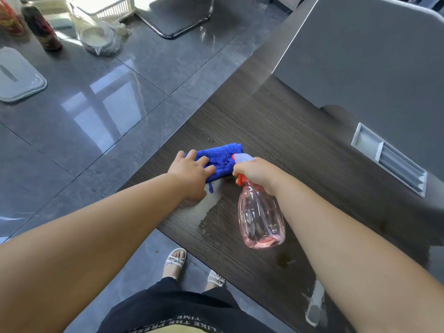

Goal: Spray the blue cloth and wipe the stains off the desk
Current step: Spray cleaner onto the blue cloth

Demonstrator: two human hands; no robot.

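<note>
Fingers (204, 162) spread, our left hand (192, 174) pins the cloth (222, 155); right hand (254, 173) grips the bottle (260, 217); wiping seemingly not yet begun.

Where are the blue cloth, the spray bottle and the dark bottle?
blue cloth (222, 153), head view, its bare upper part.
spray bottle (260, 217), head view, its clear pink body.
dark bottle (41, 28), head view, its label.

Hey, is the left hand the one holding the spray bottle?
No, the right hand grips the spray bottle, while the left hand rests flat on the blue cloth.
</note>
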